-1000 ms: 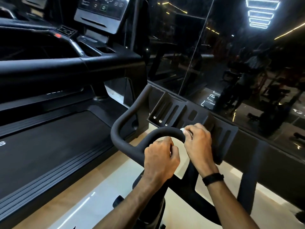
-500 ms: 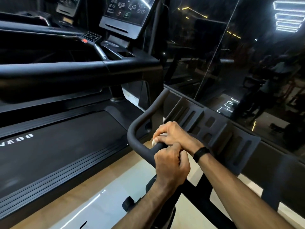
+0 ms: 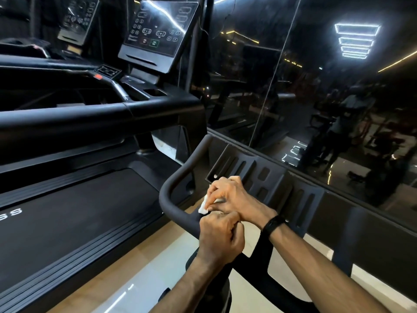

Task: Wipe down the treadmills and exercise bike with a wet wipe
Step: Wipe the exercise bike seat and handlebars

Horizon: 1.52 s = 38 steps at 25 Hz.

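The exercise bike's black curved handlebar (image 3: pixel 171 199) rises in front of me. My right hand (image 3: pixel 232 197), with a black band on its wrist, presses a small white wet wipe (image 3: pixel 204 207) against the bar's left bend. Just below it, my left hand (image 3: pixel 220 237) is closed around the bar near its stem. A black treadmill (image 3: pixel 79 213) stands to the left, with its belt, side rail and console (image 3: pixel 158 35); a second console (image 3: pixel 77 20) shows further left.
A dark glass wall (image 3: pixel 316 98) runs close behind the handlebar, with a black slotted panel (image 3: pixel 266 177) along its base. A shiny light floor (image 3: pixel 140 267) separates bike and treadmill. Reflected ceiling lights (image 3: pixel 356 40) glare in the glass.
My right hand has slid the wipe leftward along the bar from its middle to the left bend, crossing above my left hand. The view has tilted up and left.
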Available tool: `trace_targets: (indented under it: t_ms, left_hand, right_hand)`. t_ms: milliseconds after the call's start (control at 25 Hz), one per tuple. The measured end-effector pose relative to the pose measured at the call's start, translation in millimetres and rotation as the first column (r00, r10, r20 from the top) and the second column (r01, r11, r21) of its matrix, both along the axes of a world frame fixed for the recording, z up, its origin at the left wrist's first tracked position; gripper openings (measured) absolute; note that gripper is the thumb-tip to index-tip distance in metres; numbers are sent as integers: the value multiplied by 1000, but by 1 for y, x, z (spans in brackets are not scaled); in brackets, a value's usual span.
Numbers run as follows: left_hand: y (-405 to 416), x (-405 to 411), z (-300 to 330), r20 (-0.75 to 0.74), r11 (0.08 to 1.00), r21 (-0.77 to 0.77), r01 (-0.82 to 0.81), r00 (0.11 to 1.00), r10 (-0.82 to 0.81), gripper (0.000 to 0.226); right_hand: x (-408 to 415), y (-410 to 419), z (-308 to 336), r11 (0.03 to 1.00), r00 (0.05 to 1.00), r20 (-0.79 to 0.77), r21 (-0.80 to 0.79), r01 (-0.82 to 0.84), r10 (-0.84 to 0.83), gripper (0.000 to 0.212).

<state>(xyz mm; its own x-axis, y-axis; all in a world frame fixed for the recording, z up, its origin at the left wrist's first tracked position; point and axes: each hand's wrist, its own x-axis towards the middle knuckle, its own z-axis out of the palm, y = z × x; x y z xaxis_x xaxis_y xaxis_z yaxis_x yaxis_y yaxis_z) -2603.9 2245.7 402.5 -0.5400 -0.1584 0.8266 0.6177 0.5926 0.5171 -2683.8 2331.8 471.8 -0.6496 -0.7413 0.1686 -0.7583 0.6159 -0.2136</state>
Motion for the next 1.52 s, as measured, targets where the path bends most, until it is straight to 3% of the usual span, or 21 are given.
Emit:
trace_targets:
  t_ms: [120,280,480,840,1000,1120,1200,1240,1320,1400,1520]
  left_hand:
    - [0,0,6,111,998,17,-64,992,62,21]
    - [0,-1,8,201,997,-4,-82,976,81,23]
    - [0,1,9,275,998,19,-62,960,54,31]
    - [-1,-2,6,315,995,95,-30,949,-2,33]
    - [-2,-1,9,342,965,261,-6,936,-86,26]
    - [-11,-3,10,254,914,390,116,940,-228,25]
    - [-31,-10,11,170,937,313,151,962,-212,23]
    - [-44,-16,14,159,957,260,129,972,-174,22]
    - [-71,-33,18,242,982,186,11,969,-57,20]
    - [-93,-47,12,411,989,138,-54,911,-8,24]
    - [-103,-56,-4,576,994,105,-31,817,-36,30]
  right_hand:
    - [4,21,2,998,986,-165,53,45,-36,12]
    - [24,48,-5,963,905,-344,5,268,-250,16]
    - [55,57,-6,870,818,-359,30,492,-450,10]
    - [134,48,-19,788,769,-188,-55,613,-611,22]
    - [160,29,-33,751,744,-106,-105,652,-660,17]
    - [164,35,-31,684,741,140,-304,663,-656,7]
    - [168,45,-29,558,734,347,-486,673,-583,17]
    - [170,47,-28,526,737,357,-529,666,-573,18]
    - [168,44,-34,586,733,247,-465,663,-634,11]
    - [167,30,-43,712,760,61,-310,630,-647,18]
    - [156,9,-36,725,742,-14,-223,651,-670,25]
